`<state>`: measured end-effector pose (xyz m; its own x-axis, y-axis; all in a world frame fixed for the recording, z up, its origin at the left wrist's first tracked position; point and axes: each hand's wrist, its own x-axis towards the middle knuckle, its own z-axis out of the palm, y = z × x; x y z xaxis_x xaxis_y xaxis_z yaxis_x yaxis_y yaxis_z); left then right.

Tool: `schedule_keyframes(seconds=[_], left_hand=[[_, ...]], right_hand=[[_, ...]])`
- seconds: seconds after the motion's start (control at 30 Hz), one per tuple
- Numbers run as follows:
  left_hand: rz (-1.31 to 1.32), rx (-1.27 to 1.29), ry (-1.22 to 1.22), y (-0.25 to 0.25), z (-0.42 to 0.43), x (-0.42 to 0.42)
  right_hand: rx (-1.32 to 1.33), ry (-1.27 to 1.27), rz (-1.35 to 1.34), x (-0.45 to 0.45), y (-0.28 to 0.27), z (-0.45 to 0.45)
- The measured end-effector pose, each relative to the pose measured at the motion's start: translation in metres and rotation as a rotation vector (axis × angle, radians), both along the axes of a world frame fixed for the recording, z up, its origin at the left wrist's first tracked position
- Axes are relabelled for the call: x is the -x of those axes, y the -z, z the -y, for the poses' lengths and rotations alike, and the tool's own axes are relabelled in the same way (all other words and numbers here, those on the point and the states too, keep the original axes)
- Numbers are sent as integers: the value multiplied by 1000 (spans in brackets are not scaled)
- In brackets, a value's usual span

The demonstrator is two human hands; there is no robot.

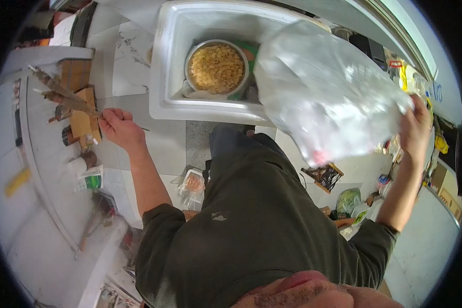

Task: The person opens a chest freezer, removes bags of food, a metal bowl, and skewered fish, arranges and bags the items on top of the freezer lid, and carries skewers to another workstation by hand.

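Observation:
On the left, my left hand is closed around the thin ends of several long skewers. Their brownish, coated-looking parts point up and left; what is on them I cannot make out. At the right, my right hand grips the edge of a large clear plastic bag. The bag hangs partly over the right side of a white open chest. Inside the chest stands a round metal bowl full of small yellow pieces. The bag hides the chest's right part.
Brown cardboard and jars stand along the left side. A clear bag of orange-pink food lies on the tiled floor near my legs. A black rack and a green bag are at lower right.

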<state>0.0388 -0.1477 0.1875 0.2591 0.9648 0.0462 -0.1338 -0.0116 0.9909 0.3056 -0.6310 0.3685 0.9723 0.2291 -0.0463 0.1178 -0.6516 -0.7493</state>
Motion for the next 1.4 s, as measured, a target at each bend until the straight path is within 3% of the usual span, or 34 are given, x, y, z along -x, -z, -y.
schedule_keyframes(seconds=[0.03, 0.1, 0.17, 0.23, 0.27, 0.33, 0.37, 0.4, 0.43, 0.47, 0.53, 0.6, 0.67, 0.7, 0.77, 0.8, 0.87, 0.93, 0.97, 1.0, 1.03, 1.07, 1.13, 1.17, 1.2, 1.23, 1.27, 1.33, 1.4], left_hand=[[-5, 19, -5, 1, 0, 5], [-8, 27, 4, 9, 0, 15], [-13, -5, -1, 29, 2, 31], [-179, 153, -143, 50, -1, 43], [-159, 183, -122, 51, 1, 49], [-159, 213, -95, 48, 17, 56], [-188, 220, -104, 47, 21, 59], [-209, 225, -114, 45, 24, 59], [-228, 227, -122, 41, 23, 65], [-259, 240, -128, 39, 28, 73], [-308, 199, -150, 31, 33, 82], [-355, 189, -169, 30, 40, 88], [-403, 179, -217, 30, 44, 98], [-368, 166, -232, 34, 50, 103], [-303, 184, -259, 48, 56, 118], [-273, 210, -273, 56, 61, 128], [-269, 246, -332, 60, 70, 139], [-244, 234, -351, 68, 73, 154], [-223, 226, -360, 70, 71, 158], [-243, 241, -370, 71, 67, 162], [-252, 253, -395, 74, 60, 167], [-258, 267, -449, 75, 56, 179], [-399, 271, -549, 84, 44, 209], [-498, 232, -599, 84, 41, 222], [-600, 201, -650, 86, 33, 236], [-523, 245, -691, 91, 25, 254], [-442, 287, -709, 99, 18, 272], [-388, 413, -743, 62, 0, 294], [-382, 277, -791, 108, -28, 346]], right_hand=[[-7, -2, -28, -2, 17, -29], [-43, -234, -47, -19, 56, -70], [-97, -207, -85, -20, 93, -122], [111, -284, 91, -39, 160, -145], [38, -294, -53, -42, 181, -161], [95, -398, 207, -56, 252, -155], [135, -390, 143, -68, 306, -147], [299, -435, 207, -55, 311, -149], [117, -374, 101, -44, 344, -145], [125, -281, -79, -36, 359, -142], [159, -448, -13, -24, 380, -139], [210, -566, 82, -19, 354, -139], [217, -604, 175, 9, 229, -174], [90, -691, 300, 13, 172, -175], [-92, -728, 1041, 8, 71, -172], [-134, -744, 1184, -3, 28, -167], [4, -520, 1384, -38, -33, -184], [356, -449, 1309, -71, -36, -201], [407, -480, 1258, -78, -34, -218], [860, -423, 776, -54, -45, -226], [863, -389, 866, -51, -33, -220], [740, -451, 885, -47, -20, -206], [747, -628, 911, -18, 4, -189], [741, -731, 1085, -7, 26, -178], [839, -739, 910, 19, 38, -179], [711, -869, 1017, 37, 60, -174], [679, -886, 926, 61, 79, -172], [721, -863, 754, 97, 122, -162], [865, -789, 627, 122, 169, -150]])
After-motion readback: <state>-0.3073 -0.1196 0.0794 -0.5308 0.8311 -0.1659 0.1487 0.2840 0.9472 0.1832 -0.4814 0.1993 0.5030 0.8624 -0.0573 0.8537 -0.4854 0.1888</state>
